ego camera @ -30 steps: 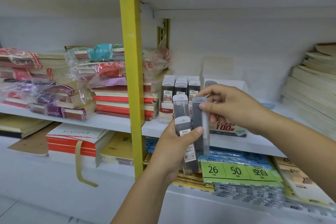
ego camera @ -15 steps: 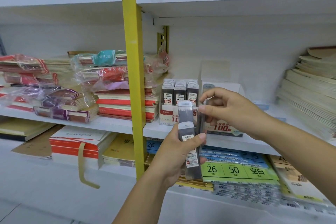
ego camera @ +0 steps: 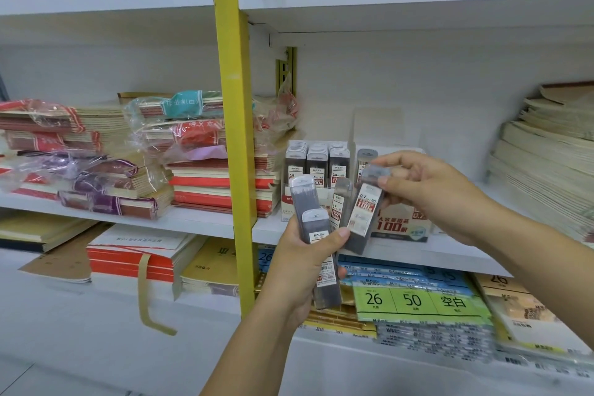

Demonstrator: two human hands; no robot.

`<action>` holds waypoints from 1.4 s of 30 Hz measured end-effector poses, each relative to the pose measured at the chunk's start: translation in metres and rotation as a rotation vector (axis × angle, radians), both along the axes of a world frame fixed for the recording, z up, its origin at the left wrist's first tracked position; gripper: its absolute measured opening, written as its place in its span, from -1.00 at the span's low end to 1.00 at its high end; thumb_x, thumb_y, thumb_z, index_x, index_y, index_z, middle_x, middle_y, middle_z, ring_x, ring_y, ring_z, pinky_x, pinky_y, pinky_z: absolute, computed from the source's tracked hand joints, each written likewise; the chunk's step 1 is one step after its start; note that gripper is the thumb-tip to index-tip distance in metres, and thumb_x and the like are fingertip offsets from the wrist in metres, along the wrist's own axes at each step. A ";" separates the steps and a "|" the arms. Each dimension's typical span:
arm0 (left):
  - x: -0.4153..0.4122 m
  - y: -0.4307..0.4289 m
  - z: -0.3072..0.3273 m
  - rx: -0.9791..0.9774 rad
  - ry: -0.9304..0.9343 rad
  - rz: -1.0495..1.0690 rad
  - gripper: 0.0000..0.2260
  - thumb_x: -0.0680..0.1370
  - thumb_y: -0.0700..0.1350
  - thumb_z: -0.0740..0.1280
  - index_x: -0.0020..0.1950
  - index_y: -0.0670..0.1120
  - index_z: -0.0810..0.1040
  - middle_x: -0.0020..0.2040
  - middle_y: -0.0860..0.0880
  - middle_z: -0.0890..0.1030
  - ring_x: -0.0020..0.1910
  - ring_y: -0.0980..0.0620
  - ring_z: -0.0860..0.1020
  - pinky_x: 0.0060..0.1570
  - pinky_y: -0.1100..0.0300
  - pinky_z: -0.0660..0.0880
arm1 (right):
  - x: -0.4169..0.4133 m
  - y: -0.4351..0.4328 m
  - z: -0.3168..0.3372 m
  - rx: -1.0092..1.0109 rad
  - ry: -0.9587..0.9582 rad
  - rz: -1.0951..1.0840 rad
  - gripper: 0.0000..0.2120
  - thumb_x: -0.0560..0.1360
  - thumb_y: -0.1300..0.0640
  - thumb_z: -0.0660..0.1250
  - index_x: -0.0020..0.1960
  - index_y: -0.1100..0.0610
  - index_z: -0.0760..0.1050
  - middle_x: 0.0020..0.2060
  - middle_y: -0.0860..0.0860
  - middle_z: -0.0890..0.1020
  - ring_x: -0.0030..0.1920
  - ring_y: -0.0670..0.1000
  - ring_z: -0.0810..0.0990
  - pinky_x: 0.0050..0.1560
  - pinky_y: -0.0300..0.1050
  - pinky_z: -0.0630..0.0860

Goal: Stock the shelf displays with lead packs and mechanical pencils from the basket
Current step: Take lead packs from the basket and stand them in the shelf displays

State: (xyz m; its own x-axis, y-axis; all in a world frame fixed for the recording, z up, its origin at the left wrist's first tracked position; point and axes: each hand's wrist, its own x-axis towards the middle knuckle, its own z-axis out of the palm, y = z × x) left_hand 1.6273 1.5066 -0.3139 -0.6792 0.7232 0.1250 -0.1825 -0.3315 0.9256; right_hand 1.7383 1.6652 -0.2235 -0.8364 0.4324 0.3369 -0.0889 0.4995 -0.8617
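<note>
A right hand (ego camera: 427, 193) pinches the top cap of a slim grey plastic lead pack with a white label (ego camera: 364, 212). The pack hangs nearly upright, its lower end tilted toward the left hand (ego camera: 305, 254), which grips a bundle of similar grey lead packs (ego camera: 316, 235). The white cardboard display box (ego camera: 398, 228) stands just behind the pinched pack, near the front edge of the white middle shelf (ego camera: 193, 222). The right hand is nearer to it; the pack probably needs lifting up and back.
</note>
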 end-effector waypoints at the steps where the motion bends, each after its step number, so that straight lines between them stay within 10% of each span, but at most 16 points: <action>1: -0.001 0.000 0.000 0.007 0.001 0.022 -0.68 0.45 -0.13 0.55 0.14 0.11 0.59 -0.04 0.01 0.73 -0.19 0.10 0.70 -0.34 0.19 0.58 | 0.000 0.004 0.006 -0.002 0.082 -0.048 -0.86 0.52 0.12 0.35 0.07 -0.01 0.54 -0.13 0.02 0.73 -0.12 0.06 0.71 -0.01 0.02 0.60; 6: -0.010 0.002 -0.001 0.043 0.034 0.073 -0.67 0.46 -0.13 0.54 0.08 0.23 0.57 -0.09 0.14 0.72 -0.21 0.14 0.70 -0.33 0.20 0.59 | -0.003 0.026 0.054 0.200 0.473 -0.262 -0.75 0.44 0.19 0.36 -0.10 -0.19 0.57 -0.19 -0.08 0.69 -0.11 0.00 0.70 -0.07 -0.06 0.65; 20: -0.015 0.007 -0.003 0.039 0.094 0.098 -0.65 0.47 -0.10 0.53 -0.09 0.39 0.56 -0.12 0.22 0.69 -0.25 0.19 0.68 -0.37 0.25 0.58 | -0.055 0.043 0.041 0.585 0.106 -0.394 -0.84 0.51 0.18 0.37 0.04 -0.03 0.51 -0.18 -0.17 0.57 -0.20 -0.21 0.52 -0.23 -0.47 0.37; 31: -0.014 0.007 -0.001 0.043 0.114 0.107 -0.62 0.46 -0.10 0.54 -0.12 0.43 0.55 -0.12 0.26 0.69 -0.22 0.23 0.68 -0.37 0.26 0.58 | -0.059 0.055 0.012 0.807 -0.104 -0.468 -0.89 0.50 0.06 0.40 0.03 -0.02 0.55 -0.03 -0.06 0.42 -0.10 -0.04 0.48 -0.04 -0.16 0.38; 37: -0.010 0.007 0.000 0.029 0.122 0.135 -0.62 0.44 -0.13 0.56 -0.05 0.36 0.56 -0.13 0.27 0.68 -0.17 0.26 0.67 -0.36 0.25 0.60 | -0.060 0.051 0.012 0.843 -0.107 -0.442 -0.82 0.50 0.20 0.39 0.10 0.09 0.56 0.00 0.00 0.54 -0.04 -0.01 0.53 -0.01 -0.19 0.43; 42: -0.008 0.007 0.000 0.021 0.132 0.139 -0.64 0.43 -0.14 0.57 0.00 0.30 0.57 -0.10 0.25 0.69 -0.15 0.24 0.67 -0.35 0.24 0.61 | -0.033 0.015 0.016 0.643 0.025 -0.334 -0.90 0.54 -0.06 0.29 0.01 -0.10 0.55 -0.21 -0.17 0.62 -0.25 -0.19 0.58 -0.26 -0.38 0.42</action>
